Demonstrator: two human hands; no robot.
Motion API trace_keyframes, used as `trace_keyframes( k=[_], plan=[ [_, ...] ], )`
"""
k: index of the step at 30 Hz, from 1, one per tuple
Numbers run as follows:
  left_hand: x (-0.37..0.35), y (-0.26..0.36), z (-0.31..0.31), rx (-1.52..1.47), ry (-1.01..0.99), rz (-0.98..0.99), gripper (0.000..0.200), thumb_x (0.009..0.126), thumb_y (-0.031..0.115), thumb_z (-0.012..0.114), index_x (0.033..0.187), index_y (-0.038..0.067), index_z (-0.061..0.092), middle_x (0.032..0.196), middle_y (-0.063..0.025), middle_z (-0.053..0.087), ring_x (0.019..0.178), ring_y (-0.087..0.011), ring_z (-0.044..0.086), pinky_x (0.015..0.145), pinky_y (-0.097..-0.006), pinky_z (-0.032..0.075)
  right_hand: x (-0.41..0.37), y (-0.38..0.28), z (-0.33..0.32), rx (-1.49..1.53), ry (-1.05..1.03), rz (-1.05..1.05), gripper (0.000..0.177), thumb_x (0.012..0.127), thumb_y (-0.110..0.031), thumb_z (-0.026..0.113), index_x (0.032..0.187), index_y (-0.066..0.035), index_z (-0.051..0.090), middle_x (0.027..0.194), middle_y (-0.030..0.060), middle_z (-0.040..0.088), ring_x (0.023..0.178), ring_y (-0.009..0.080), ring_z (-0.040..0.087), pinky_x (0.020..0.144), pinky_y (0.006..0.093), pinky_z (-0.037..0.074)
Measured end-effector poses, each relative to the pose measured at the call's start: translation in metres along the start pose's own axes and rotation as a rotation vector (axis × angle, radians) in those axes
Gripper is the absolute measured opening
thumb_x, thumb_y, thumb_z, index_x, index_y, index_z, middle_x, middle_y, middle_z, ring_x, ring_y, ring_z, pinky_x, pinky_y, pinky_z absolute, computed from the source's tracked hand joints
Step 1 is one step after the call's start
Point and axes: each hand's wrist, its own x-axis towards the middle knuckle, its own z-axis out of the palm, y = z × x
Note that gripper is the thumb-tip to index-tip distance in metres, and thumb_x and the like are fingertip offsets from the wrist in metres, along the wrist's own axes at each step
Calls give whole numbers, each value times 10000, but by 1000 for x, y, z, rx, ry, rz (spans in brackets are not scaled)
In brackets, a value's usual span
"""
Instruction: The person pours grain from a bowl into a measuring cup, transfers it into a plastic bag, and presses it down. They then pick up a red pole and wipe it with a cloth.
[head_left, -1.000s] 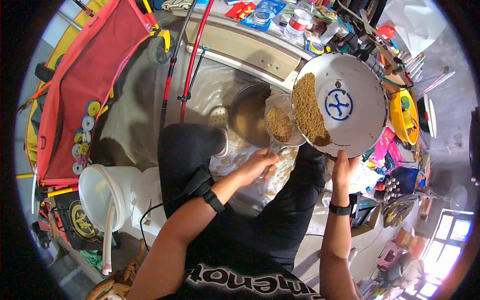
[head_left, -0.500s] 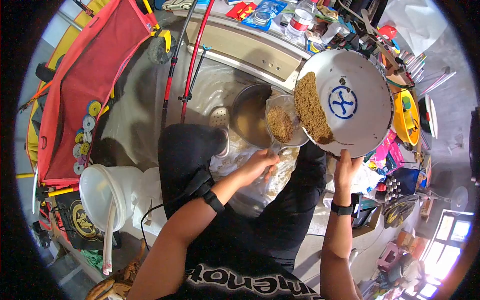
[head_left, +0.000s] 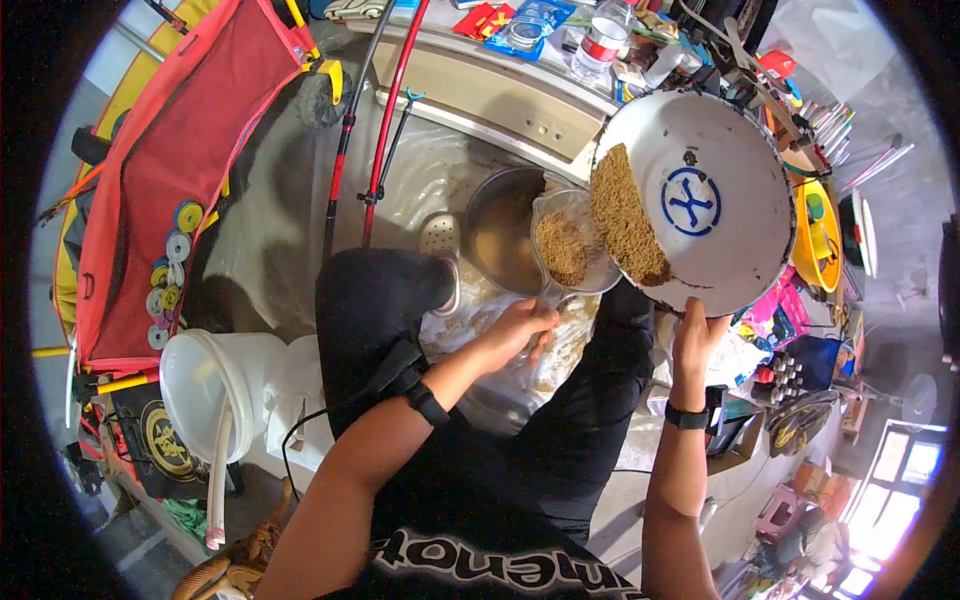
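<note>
My left hand (head_left: pixel 522 330) is closed round the handle of a clear scoop (head_left: pixel 592 268) with brown grains (head_left: pixel 562 247) in it. The scoop is over the right part of a round metal pot (head_left: pixel 480 195), which holds something brownish. At its right rim, my right hand (head_left: pixel 697 335) grips the near edge of a white enamel basin (head_left: pixel 735 150) with a blue emblem. The basin is tilted left, and brown granules (head_left: pixel 625 220) lie heaped along its left side, close above the scoop. My right fingers are partly hidden under the basin.
A white bucket (head_left: pixel 190 400) with a hose stands left of my legs. Red and black poles (head_left: pixel 385 130) rise beside the pot. Behind it, a cream cabinet (head_left: pixel 480 100) carries a water bottle (head_left: pixel 603 40) and packets. A red fabric wagon (head_left: pixel 170 170) stands far left, a yellow basin (head_left: pixel 812 240) right.
The white basin has shifted slightly right, its far rim a little higher in view. The granules in it sit almost the same. My left hand and the scoop have barely moved.
</note>
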Motion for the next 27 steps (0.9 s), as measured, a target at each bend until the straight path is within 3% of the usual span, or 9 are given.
trace_keyframes(
  k=[3,6,9,21,23,27],
  plan=[
    [1,-1,-1,12,4,-3,177,936,221,496,928,45,511,639,-12,495,435,-112,462,391,-280,411,1,2,-1,-34,10,-40,356,783,24,497,1138,19,465,1039,72,539,918,152,501,836,277,410],
    [0,1,1,3,11,-19,174,934,219,498,924,46,512,639,-11,492,434,-111,461,387,-279,413,3,9,-8,-68,-58,-41,495,787,65,467,1267,2,367,1121,91,509,923,158,504,797,253,426],
    [0,1,1,4,12,-21,174,933,219,499,918,47,515,641,-11,491,433,-111,460,386,-279,414,2,6,-8,-58,-67,67,471,791,59,471,1250,16,373,1150,110,505,994,188,504,872,284,415],
    [-1,2,5,26,21,-19,168,934,214,500,908,49,515,637,-15,494,430,-115,471,380,-271,407,0,14,-5,-125,-69,-84,447,808,40,479,1240,61,368,1191,162,499,1090,235,496,946,336,388],
    [-2,4,7,24,21,-23,169,935,215,499,907,49,512,636,-14,494,430,-114,470,382,-269,406,1,16,-2,-125,-8,-178,259,788,45,501,1047,42,502,960,76,570,839,144,543,745,257,446],
    [-4,8,9,2,18,-38,166,911,199,534,904,37,498,656,-20,497,465,-121,479,409,-270,405,0,28,-12,-283,-144,-216,222,801,37,498,1022,38,498,881,55,566,723,116,533,624,225,434]
  ],
)
